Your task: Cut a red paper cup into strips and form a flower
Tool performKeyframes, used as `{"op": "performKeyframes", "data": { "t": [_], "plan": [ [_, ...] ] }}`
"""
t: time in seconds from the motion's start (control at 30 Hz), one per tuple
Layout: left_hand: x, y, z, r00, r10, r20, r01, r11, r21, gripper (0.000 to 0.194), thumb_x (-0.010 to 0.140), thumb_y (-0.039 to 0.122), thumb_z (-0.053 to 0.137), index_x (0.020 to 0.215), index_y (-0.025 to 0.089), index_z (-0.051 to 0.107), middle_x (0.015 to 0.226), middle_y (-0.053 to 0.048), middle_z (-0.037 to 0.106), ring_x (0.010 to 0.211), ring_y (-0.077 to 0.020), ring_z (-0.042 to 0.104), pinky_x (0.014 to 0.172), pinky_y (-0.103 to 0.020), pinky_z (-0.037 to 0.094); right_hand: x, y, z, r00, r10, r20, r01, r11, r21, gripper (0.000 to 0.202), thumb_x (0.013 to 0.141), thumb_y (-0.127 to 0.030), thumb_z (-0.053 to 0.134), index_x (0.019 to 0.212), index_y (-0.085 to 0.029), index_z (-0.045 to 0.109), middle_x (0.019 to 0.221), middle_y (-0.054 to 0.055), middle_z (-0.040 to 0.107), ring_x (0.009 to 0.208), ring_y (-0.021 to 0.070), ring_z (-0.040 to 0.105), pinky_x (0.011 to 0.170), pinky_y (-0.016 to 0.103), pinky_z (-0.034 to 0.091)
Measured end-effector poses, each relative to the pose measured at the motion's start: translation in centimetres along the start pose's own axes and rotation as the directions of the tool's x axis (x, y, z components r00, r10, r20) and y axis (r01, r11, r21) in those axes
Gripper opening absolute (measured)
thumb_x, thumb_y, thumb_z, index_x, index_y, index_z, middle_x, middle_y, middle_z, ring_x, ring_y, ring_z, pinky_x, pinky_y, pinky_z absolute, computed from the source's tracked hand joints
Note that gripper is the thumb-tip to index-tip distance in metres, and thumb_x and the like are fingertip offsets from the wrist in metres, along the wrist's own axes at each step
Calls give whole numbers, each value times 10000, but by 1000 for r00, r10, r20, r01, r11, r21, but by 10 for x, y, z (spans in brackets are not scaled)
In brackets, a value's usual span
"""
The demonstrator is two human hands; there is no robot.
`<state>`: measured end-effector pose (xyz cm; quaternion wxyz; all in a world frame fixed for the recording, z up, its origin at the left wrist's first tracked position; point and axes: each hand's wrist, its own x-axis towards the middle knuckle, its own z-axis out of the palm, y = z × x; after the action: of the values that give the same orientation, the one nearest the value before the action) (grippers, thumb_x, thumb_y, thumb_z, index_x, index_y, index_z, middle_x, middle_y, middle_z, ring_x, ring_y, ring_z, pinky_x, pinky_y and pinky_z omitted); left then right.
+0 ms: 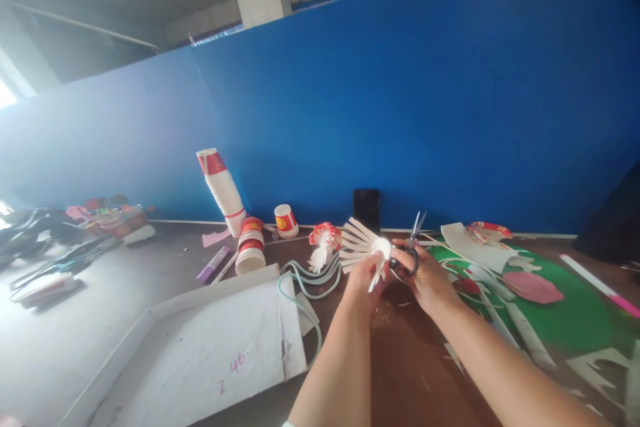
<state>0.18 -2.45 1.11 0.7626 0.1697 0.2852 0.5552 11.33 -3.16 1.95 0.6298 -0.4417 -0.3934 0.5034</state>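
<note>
A paper cup cut into strips (359,245) fans out in my left hand (367,278), whose fingers are closed around its base. The white strips spread to the left and one hangs down. My right hand (424,275) has black-handled scissors (411,255) looped on its fingers, the blades pointing up and slightly parted. Fingertips of the right hand reach the cup's round end. Just left of the hands lies a red-and-white paper flower (325,240) with curled edges. A dark phone (367,209) leans upright against the blue partition behind.
A leaning stack of paper cups (225,193) and a single upturned cup (286,221) stand at the partition (400,100). A white cardboard tray (200,353) lies front left, beside a pale cable (315,287). On the right, paper scraps and a pink piece (533,287) cover a green sheet (585,313).
</note>
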Motion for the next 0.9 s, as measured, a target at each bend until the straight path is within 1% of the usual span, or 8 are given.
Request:
{"op": "performKeyframes", "data": {
  "t": [0.13,0.23,0.33,0.43,0.53,0.63,0.77,0.9],
  "plan": [
    [4,-1,-6,997,21,72,-15,996,-85,179,763,259,694,833,98,660,657,-28,581,533,-82,518,467,-168,411,5,-5,5,995,99,28,-101,992,72,423,592,-257,777,995,-229,654,666,-41,647,551,119,560,505,241,415],
    [-1,1,-6,986,64,157,-43,990,-131,296,748,317,717,943,97,676,803,-63,642,643,-102,570,570,-188,465,10,-7,-1,988,128,81,-138,982,130,494,607,-210,763,1081,-254,632,665,-39,650,559,130,583,492,241,429],
    [-8,4,-5,952,61,300,-35,995,-94,324,688,200,739,997,121,678,953,-81,665,793,-151,610,717,-252,494,14,-10,-19,973,166,158,-194,964,182,514,647,-216,747,1141,-263,616,702,-25,672,567,147,607,502,260,459],
    [-11,6,-5,913,16,409,-32,999,32,402,613,104,742,1011,112,682,975,-106,672,853,-194,619,807,-312,477,19,-9,-42,948,194,253,-253,940,228,474,697,-258,720,1159,-251,610,804,5,713,630,179,653,581,305,507],
    [-8,7,-8,911,-6,412,-34,995,89,391,653,176,731,1036,112,684,991,-124,675,851,-202,622,797,-320,467,24,-4,-61,940,176,294,-249,940,235,453,727,-280,695,1169,-250,603,882,19,733,729,225,689,675,359,529],
    [-9,9,-12,901,-23,434,-22,995,99,338,726,276,699,1022,113,687,953,-117,679,810,-194,621,755,-311,463,25,-2,-71,930,165,328,-235,954,184,411,731,-280,692,1135,-245,622,885,25,737,790,256,696,717,385,527],
    [-13,13,-13,861,-84,502,6,988,157,391,708,261,722,1064,107,673,959,-124,680,837,-222,633,763,-319,453,16,-11,-70,915,186,359,-232,969,89,332,746,-272,681,1076,-248,649,947,39,732,815,251,694,741,373,522],
    [-16,13,-12,877,-157,455,44,968,249,436,675,267,750,1062,79,675,952,-149,687,878,-266,642,802,-357,452,5,-22,-67,919,179,352,-198,980,19,358,747,-277,685,1101,-251,639,898,23,724,747,207,678,675,313,514]
  ]
}}
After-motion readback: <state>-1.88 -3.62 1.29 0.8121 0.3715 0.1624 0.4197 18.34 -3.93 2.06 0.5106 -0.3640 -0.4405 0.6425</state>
